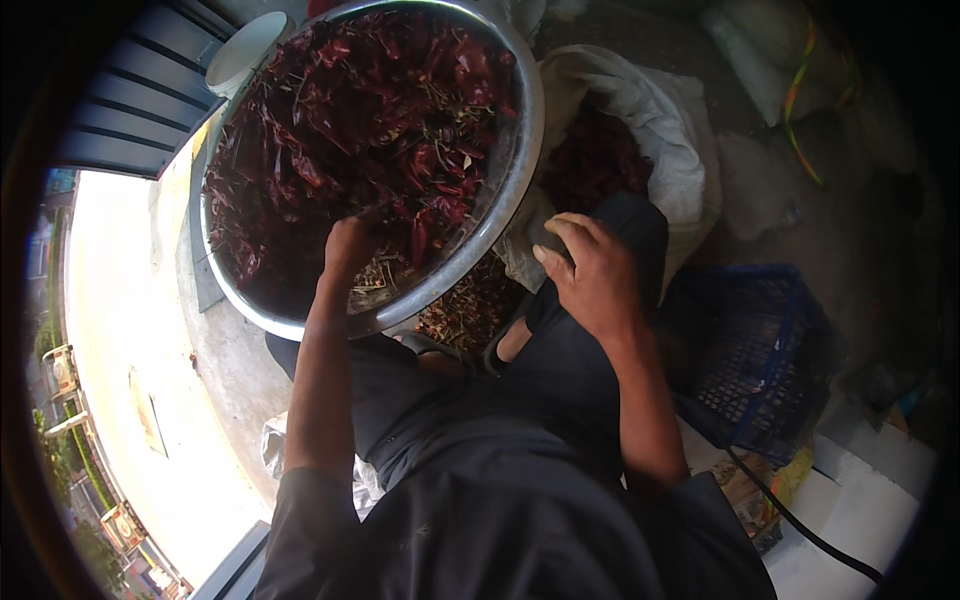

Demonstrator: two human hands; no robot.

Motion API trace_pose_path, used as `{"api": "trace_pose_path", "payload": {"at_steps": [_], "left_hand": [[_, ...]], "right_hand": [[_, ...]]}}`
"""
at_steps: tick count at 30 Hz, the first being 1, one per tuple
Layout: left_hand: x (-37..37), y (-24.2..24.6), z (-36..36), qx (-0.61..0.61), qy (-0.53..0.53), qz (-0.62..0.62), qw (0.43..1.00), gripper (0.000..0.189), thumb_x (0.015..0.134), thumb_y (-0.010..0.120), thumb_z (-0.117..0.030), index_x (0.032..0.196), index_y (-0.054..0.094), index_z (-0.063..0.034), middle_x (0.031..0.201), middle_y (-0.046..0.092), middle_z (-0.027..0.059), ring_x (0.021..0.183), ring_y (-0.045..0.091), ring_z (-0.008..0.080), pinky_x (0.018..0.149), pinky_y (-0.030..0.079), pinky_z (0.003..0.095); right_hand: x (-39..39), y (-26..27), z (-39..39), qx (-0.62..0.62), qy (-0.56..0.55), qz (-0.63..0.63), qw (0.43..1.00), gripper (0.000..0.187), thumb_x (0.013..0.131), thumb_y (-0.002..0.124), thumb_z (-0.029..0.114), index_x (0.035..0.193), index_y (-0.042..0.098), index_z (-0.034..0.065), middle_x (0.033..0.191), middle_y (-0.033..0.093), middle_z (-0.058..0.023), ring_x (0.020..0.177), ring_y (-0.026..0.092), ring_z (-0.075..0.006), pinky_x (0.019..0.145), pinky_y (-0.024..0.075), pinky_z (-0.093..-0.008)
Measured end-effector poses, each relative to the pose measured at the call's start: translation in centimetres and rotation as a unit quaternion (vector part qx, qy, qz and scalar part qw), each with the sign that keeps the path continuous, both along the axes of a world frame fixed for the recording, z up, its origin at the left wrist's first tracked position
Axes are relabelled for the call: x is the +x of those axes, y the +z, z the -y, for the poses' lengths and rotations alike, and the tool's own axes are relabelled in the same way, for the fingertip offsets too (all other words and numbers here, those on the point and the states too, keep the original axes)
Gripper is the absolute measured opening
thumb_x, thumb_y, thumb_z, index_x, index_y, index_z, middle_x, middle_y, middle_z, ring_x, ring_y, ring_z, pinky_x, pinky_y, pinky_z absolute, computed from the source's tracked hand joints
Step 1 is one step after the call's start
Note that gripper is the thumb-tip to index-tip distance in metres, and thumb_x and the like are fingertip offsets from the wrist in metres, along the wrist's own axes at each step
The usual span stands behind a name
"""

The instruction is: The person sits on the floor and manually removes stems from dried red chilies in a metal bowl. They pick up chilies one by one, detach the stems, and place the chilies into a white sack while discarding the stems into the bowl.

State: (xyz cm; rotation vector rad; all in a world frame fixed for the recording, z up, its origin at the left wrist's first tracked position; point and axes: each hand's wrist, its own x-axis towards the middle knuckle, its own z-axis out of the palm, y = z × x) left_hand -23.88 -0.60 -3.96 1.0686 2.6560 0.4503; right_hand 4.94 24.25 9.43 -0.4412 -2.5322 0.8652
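Note:
A wide metal basin (514, 195) stands before me, heaped with dried red chili peppers (352, 112) and loose stems. My left hand (351, 244) reaches into the near part of the basin; its fingers are hidden among the peppers, so I cannot see whether they grip any. Bare stems and bits (379, 279) lie on the basin's bottom beside it. Over my right knee hangs my right hand (592, 274), thumb and fingers apart with nothing between them. Just beyond it, a white woven sack (679, 150) gapes around more dark red peppers (600, 154).
Discarded stems and scraps (472, 307) are piled on the floor between my feet. A blue plastic crate (750, 360) is at my right, near a black cable (802, 529). A white bucket (251, 52) stands past the basin's far left rim. Filled sacks (750, 52) lie at the back right.

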Motion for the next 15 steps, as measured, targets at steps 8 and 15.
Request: {"api": "trace_pose_path", "payload": {"at_steps": [8,15], "left_hand": [[12.2,9.8,0.0,0.282,-0.02,-0.138,0.949,0.025,0.08,0.07,-0.001,0.103,0.068,-0.0075,0.088,0.066,0.009,0.073,0.064,0.0256,0.061,0.051,0.0379],[20.6,10.5,1.9,0.379,0.044,-0.006,0.924,0.035,0.082,0.069,0.009,0.115,0.066,-0.0029,0.113,0.068,0.0137,0.089,0.069,0.0271,0.072,0.056,0.033]], "right_hand": [[-2.6,-1.8,6.6,-0.446,0.068,0.021,0.892,0.033,0.101,0.063,0.028,0.115,0.064,-0.002,0.103,0.072,-0.0119,0.094,0.07,-0.0175,0.078,0.0569,-0.0302],[-5.2,-2.6,10.4,-0.545,0.172,0.056,0.818,0.039,0.103,0.06,0.032,0.12,0.063,-0.002,0.103,0.069,-0.0046,0.097,0.062,-0.01,0.088,0.0504,-0.0265]]}}
